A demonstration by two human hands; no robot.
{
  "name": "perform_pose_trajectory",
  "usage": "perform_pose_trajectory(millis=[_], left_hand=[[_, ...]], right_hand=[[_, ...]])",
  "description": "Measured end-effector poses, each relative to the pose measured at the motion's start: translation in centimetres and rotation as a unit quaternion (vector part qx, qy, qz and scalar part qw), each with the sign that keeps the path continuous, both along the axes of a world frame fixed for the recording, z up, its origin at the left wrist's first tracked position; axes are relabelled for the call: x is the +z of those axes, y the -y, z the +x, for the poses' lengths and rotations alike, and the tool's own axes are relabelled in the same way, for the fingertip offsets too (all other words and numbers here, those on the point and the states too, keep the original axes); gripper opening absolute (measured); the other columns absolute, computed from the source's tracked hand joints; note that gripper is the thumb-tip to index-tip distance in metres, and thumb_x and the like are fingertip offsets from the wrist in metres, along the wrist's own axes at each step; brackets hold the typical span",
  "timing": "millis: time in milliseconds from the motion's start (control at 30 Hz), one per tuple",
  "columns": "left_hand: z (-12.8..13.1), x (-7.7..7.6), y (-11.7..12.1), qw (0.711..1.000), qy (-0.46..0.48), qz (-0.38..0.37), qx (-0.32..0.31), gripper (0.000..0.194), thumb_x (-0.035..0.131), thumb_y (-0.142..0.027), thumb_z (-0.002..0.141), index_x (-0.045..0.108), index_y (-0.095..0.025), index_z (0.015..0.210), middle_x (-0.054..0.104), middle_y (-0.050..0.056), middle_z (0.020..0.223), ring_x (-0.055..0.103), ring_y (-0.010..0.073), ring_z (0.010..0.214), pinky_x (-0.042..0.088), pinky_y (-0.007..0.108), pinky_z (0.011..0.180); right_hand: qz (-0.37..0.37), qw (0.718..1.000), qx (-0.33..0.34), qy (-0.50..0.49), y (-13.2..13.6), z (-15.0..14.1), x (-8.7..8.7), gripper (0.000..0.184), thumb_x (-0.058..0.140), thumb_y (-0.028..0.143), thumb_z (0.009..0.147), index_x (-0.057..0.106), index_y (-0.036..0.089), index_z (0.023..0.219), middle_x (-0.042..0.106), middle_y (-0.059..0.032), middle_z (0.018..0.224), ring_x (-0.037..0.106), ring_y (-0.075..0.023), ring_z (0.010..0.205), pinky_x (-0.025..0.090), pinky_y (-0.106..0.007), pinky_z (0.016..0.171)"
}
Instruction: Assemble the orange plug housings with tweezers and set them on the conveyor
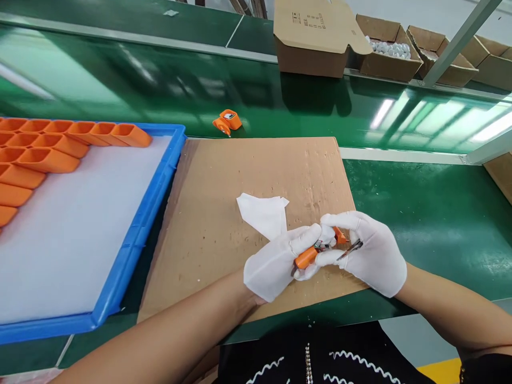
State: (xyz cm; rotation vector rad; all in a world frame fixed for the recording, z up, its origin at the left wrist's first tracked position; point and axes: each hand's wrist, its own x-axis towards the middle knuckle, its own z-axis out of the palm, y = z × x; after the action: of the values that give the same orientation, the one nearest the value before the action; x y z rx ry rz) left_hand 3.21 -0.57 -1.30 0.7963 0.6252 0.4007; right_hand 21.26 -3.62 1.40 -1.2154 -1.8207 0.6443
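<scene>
Both my hands wear white gloves and meet over a brown cardboard sheet. My left hand is closed around an orange plastic part. My right hand also touches that part with its fingertips and pinches thin metal tweezers whose tips point at the part. A white cloth lies on the cardboard just behind my left hand.
A blue tray with a white liner holds rows of orange housings at the left. One loose orange part sits on the green conveyor belt. Open cardboard boxes stand at the back right, one with white pieces.
</scene>
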Motion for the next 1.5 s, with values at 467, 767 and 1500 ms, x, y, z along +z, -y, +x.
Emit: perform_pose_trajectory(millis=[467,767,1500], left_hand=[[-0.3,1.2,-0.5,0.997,0.078,0.008,-0.01,0.05,0.056,-0.064,0.09,0.055,-0.016,0.075,0.051,-0.004,0.058,0.034,0.0054,0.046,0.018,0.023,0.046],[-0.3,1.1,-0.6,0.992,0.101,0.003,-0.074,0.056,0.05,-0.068,0.092,0.059,-0.015,0.079,0.056,-0.002,0.06,0.034,0.0044,0.04,0.019,0.024,0.042],[-0.2,0.9,-1.1,0.99,-0.078,0.115,-0.038,0.065,0.051,-0.083,0.08,0.054,-0.018,0.075,0.037,-0.007,0.044,0.025,0.006,0.041,0.017,0.024,0.044]], right_hand=[[-0.105,0.986,0.115,-0.057,0.8,0.1,0.3,0.058,0.059,0.038,0.099,0.043,0.028,0.154,0.071,-0.0059,0.12,0.072,-0.0145,0.094,0.061,-0.03,0.089],[-0.306,0.877,0.105,-0.355,0.5,0.1,1.2,0.036,0.083,0.017,0.078,0.075,0.028,0.11,0.073,0.0042,0.083,0.075,-0.0149,0.069,0.066,-0.034,0.073],[-0.109,0.993,-0.024,-0.048,-0.3,0.9,0.5,0.027,0.087,0.028,0.069,0.075,0.024,0.093,0.075,0.001,0.083,0.071,-0.0164,0.074,0.061,-0.033,0.07]])
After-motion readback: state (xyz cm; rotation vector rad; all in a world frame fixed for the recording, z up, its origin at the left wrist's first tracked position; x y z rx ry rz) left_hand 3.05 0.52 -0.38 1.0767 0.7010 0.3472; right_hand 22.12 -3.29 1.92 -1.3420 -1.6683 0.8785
